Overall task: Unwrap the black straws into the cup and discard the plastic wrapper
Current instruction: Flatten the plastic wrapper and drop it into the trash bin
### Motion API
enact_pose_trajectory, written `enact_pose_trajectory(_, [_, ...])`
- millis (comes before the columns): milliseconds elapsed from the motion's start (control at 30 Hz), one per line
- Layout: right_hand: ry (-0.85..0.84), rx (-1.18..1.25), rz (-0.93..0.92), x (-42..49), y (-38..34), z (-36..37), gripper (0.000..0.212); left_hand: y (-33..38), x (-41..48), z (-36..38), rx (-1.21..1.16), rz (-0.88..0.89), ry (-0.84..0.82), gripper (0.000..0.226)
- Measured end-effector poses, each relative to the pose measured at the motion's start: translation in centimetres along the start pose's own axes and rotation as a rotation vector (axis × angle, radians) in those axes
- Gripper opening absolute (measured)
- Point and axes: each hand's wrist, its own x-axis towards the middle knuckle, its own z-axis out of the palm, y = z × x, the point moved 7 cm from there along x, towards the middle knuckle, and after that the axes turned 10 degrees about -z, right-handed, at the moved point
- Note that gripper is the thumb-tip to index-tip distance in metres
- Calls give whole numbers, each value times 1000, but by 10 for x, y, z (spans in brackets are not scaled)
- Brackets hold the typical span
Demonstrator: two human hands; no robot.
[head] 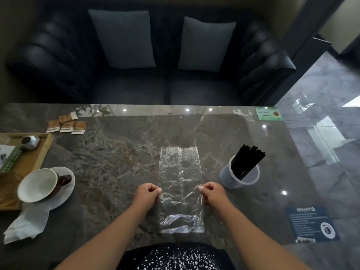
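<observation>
Bare tabletop [120, 162] lies open left of the wrapper [180, 184]. On the right, the cup [239, 177] of black straws [248, 161] stands near the right hand [213, 192].

Black straws [248, 161] lean in clear cup [228, 175]; empty wrapper [180, 176] flat nearby.

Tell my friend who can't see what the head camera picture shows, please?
Two hands, the left hand and right hand, pinch the side edges of an empty clear plastic wrapper lying flat on a dark marble table. To its right, black straws stand in a clear cup.
</observation>
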Motion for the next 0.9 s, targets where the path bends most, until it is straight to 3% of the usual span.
enact_pose_trajectory(333, [2, 126, -178, -31, -31, -26, 20, 30, -23, -5, -99, 127, -78, 13])
enact_pose_trajectory(667, [123, 199, -400, -79, -85, -65, 13, 71, -54, -5, -183, 298, -272, 21])
enact_pose_trajectory(900, [231, 313, -456, -110, -101, -110, 16, 129, -88, 20, -175, 477, -371, 18])
